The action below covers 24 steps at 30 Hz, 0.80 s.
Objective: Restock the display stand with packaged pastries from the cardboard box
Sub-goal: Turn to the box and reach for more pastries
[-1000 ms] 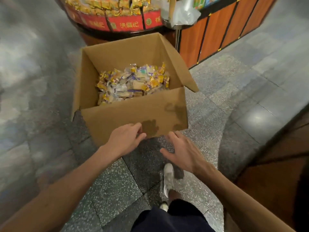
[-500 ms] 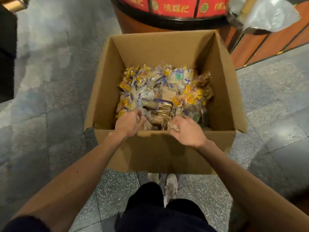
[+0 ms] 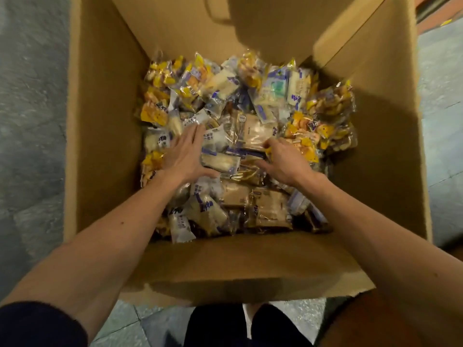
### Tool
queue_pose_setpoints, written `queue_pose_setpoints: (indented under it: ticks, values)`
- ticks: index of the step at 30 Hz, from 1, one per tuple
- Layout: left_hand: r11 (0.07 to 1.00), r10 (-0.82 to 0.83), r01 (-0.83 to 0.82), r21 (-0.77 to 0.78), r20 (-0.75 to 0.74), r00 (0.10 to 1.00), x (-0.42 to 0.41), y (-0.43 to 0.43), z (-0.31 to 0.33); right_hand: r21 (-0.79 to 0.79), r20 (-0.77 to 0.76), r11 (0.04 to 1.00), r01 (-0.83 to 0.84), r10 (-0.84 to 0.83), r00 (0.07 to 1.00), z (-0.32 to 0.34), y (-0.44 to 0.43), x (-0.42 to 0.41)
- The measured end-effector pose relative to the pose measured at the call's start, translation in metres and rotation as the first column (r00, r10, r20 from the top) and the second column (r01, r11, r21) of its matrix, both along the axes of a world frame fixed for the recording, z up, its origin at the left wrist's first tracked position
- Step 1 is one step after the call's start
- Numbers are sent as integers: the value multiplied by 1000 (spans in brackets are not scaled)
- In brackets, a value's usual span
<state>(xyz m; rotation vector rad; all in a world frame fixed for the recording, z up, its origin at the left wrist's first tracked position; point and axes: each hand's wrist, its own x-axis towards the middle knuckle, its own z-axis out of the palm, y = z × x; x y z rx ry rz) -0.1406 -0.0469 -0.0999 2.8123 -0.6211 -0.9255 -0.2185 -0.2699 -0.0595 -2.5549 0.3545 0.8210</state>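
I have both hands down in the cardboard box (image 3: 107,121), on the heap of packaged pastries (image 3: 250,101) that covers its floor wall to wall. My left hand (image 3: 184,156) lies flat left of the middle, fingers straight, holding nothing. My right hand (image 3: 283,161) sits right of the middle with its fingers bent into the wrappers. Whether it has a packet, I cannot tell. I judge the restocking is at an early step — nothing is lifted clear, and the display stand is out of view.

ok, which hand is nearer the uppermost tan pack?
Right. The right hand is at the tan pack lower edge; the left hand lies further left, on white packs.
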Motion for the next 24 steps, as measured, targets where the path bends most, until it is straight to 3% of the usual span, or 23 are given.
queue_pose_setpoints:
  ticks: [3, 6, 10, 20, 24]
  values:
    - [993, -114, 113, 15, 23, 993, 8, -1, -28, 34, 10, 999, 20, -20, 1000, -28, -3, 31]
    - [994, -112, 112, 19, 38, 993, 11, -6, -40, 33, 0, 999, -28, 28, 1000, -51, -4, 52]
    - [999, 31, -31, -29, 21, 999, 23, -9, -36, -12, -32, 997, -76, 75, 997, -60, 0, 62]
    - [945, 224, -262, -197, -195, 955, 45, 0, -30, 96, -147, 995, -40, 54, 988, -50, -2, 69]
    - [892, 285, -366, -264, -300, 910, 47, 5, -23, -44, -126, 959, -281, 274, 954, -57, -6, 64]
